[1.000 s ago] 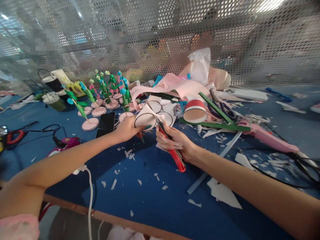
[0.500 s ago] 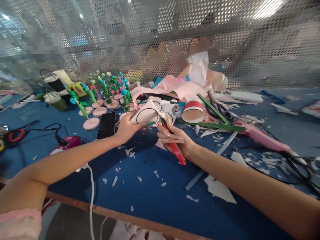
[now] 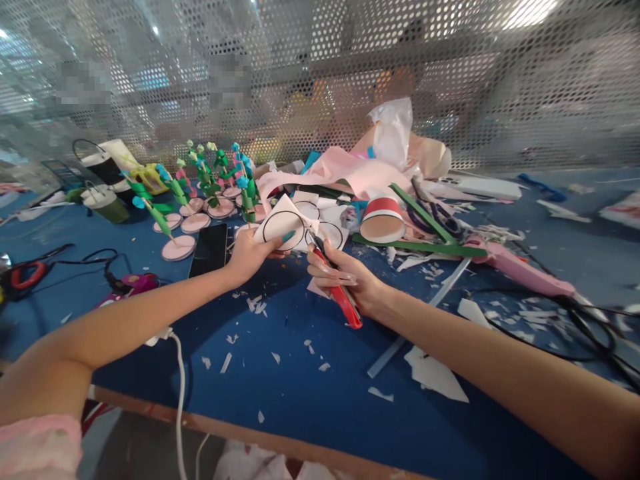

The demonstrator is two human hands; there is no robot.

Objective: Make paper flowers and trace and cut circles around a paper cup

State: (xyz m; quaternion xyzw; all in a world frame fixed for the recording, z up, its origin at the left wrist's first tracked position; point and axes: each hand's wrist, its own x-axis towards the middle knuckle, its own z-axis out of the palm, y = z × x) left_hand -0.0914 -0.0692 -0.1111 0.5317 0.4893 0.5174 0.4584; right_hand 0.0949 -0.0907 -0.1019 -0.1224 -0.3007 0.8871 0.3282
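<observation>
**Red-handled tool at circle-marked paper**

Mid-frame, the left hand pinches the paper between thumb and fingers. Beside it, the right hand is wrapped around the tool, its tip at the paper. A dark phone lies left of centre, a red-banded cup right of centre.

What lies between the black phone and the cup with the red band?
In the head view, the left hand, the pale paper with black circles that it grips, and the tip of the red-handled tool in the right hand.
</observation>
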